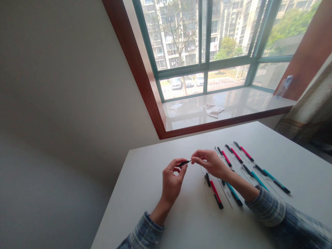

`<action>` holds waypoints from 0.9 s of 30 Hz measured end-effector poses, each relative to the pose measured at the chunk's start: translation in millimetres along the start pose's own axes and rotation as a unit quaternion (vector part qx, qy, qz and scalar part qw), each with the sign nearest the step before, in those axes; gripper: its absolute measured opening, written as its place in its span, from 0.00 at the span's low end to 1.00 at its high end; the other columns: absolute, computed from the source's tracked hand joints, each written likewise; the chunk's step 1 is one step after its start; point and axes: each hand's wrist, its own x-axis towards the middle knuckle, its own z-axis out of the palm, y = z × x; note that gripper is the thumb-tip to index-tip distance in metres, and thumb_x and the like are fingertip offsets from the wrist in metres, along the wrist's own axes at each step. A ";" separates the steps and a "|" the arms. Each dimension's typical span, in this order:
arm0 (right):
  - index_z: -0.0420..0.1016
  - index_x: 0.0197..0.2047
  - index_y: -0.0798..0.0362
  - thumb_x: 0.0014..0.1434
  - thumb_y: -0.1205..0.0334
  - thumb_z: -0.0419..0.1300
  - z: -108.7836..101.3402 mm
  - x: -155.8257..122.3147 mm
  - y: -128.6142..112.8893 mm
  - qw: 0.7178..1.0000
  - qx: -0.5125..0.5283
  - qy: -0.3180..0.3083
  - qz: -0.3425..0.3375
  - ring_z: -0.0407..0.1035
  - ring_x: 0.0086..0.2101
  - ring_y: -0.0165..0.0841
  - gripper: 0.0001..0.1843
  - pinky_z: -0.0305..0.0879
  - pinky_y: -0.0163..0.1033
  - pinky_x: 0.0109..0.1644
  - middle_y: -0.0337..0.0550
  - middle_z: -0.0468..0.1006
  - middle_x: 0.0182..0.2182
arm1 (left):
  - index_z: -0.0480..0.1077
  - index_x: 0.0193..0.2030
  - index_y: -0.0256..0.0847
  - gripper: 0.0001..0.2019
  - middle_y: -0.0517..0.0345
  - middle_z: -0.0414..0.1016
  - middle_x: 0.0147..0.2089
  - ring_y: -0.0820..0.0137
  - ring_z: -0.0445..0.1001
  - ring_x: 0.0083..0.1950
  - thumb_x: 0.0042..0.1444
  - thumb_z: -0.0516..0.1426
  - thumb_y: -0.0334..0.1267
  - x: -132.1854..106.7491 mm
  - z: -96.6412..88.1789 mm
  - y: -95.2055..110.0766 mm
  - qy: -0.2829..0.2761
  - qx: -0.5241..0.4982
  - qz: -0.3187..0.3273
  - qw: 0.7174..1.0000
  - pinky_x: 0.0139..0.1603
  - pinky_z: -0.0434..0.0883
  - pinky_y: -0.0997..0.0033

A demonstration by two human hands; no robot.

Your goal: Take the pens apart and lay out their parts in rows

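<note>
My left hand (172,178) pinches a small black pen part (183,163) above the white table (155,193). My right hand (210,162) is closed in a pinch at the part's other end, where a thin tip shows. Just right of my hands lie several pens on the table: a red pen (215,194) and a teal pen (234,194) near my right forearm, more red pens (234,154) farther back, and more teal pens (272,180) to the right. Thin clear refills lie among them.
A wide window sill (233,114) runs behind the table with a crumpled white cloth (214,110) on it. A curtain (311,114) hangs at the right. A plain wall fills the left.
</note>
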 end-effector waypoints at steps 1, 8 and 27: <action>0.80 0.38 0.51 0.65 0.46 0.61 0.2 -0.6 -1.2 1.000 -0.020 0.002 -0.003 0.77 0.36 0.35 0.17 0.69 0.38 0.43 0.41 0.84 0.33 | 0.80 0.43 0.43 0.09 0.53 0.83 0.45 0.64 0.79 0.43 0.60 0.62 0.43 -0.1 -0.1 0.0 -0.002 0.000 0.000 1.000 0.40 0.74 0.68; 0.78 0.33 0.52 0.71 0.48 0.52 0.2 -4.2 -8.5 0.996 -0.089 -0.008 -0.019 0.72 0.30 0.31 0.23 0.65 0.37 0.39 0.39 0.81 0.29 | 0.80 0.43 0.43 0.09 0.54 0.83 0.45 0.65 0.79 0.42 0.61 0.62 0.43 0.2 -0.3 1.8 -0.002 0.003 0.000 1.000 0.41 0.74 0.68; 0.76 0.46 0.50 0.66 0.51 0.61 0.0 -6.4 -9.6 0.993 -0.105 -0.010 -0.055 0.71 0.30 0.30 0.13 0.67 0.35 0.35 0.39 0.80 0.32 | 0.79 0.44 0.42 0.09 0.53 0.83 0.46 0.64 0.79 0.43 0.62 0.61 0.42 -0.7 -0.4 2.4 -0.014 -0.004 0.002 1.000 0.41 0.74 0.68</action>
